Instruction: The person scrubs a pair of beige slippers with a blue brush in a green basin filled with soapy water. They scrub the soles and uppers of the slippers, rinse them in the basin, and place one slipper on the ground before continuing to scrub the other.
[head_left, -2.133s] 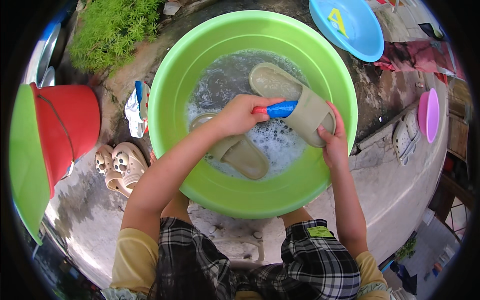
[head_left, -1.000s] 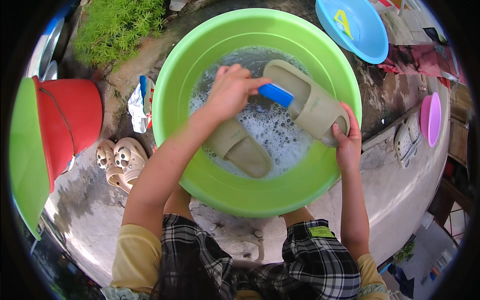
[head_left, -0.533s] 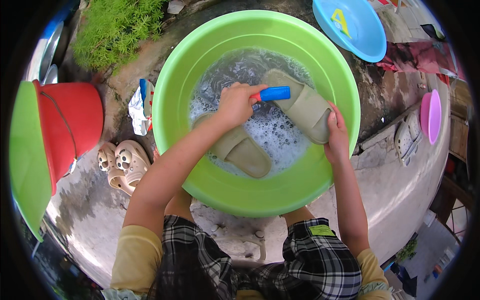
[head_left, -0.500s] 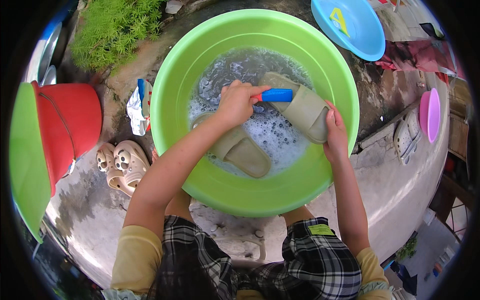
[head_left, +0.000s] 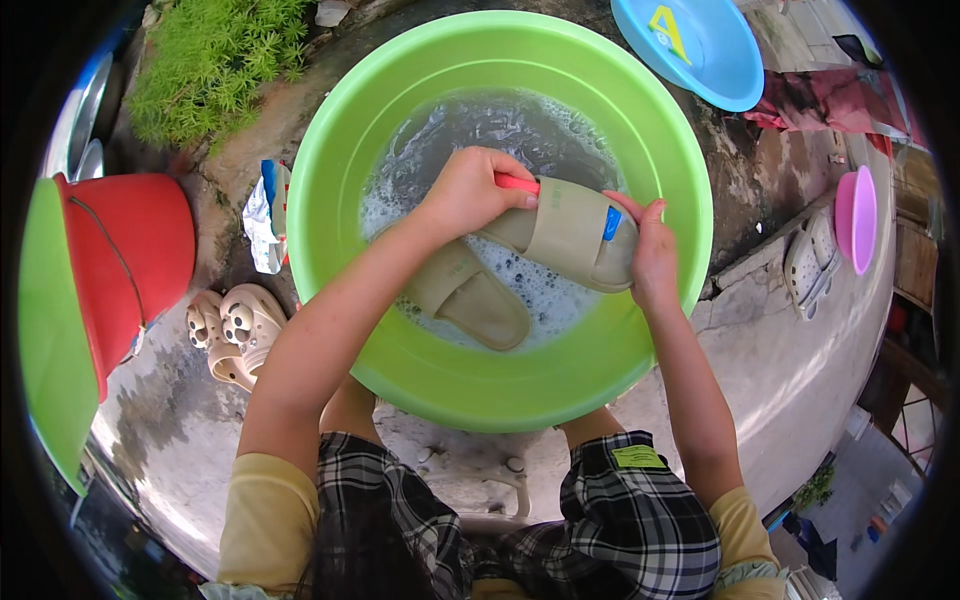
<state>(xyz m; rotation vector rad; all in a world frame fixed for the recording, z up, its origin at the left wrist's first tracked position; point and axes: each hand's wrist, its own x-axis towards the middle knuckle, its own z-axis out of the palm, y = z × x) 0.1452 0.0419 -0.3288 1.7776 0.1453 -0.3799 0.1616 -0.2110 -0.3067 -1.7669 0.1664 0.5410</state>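
Note:
A big green basin (head_left: 640, 130) holds soapy water. My right hand (head_left: 652, 252) grips a tan slide sandal (head_left: 570, 232) by its toe end, lifted over the suds. My left hand (head_left: 470, 190) is closed on a scrub brush (head_left: 518, 184) with a red handle; the brush runs under the sandal's strap and its blue end (head_left: 611, 224) pokes out by my right fingers. A second tan sandal (head_left: 468, 296) lies in the water below my left wrist.
A red bucket (head_left: 135, 250) and a green tub edge (head_left: 45, 330) stand at the left. A pair of beige clogs (head_left: 235, 330) lies on the concrete beside the basin, near a crumpled packet (head_left: 265, 210). A blue basin (head_left: 700, 45), a pink bowl (head_left: 858, 215) and white clogs (head_left: 808, 262) sit at the right.
The brush has slid from the top of the sandal to inside its strap. My left hand has moved closer to the sandal; my right hand keeps the same hold.

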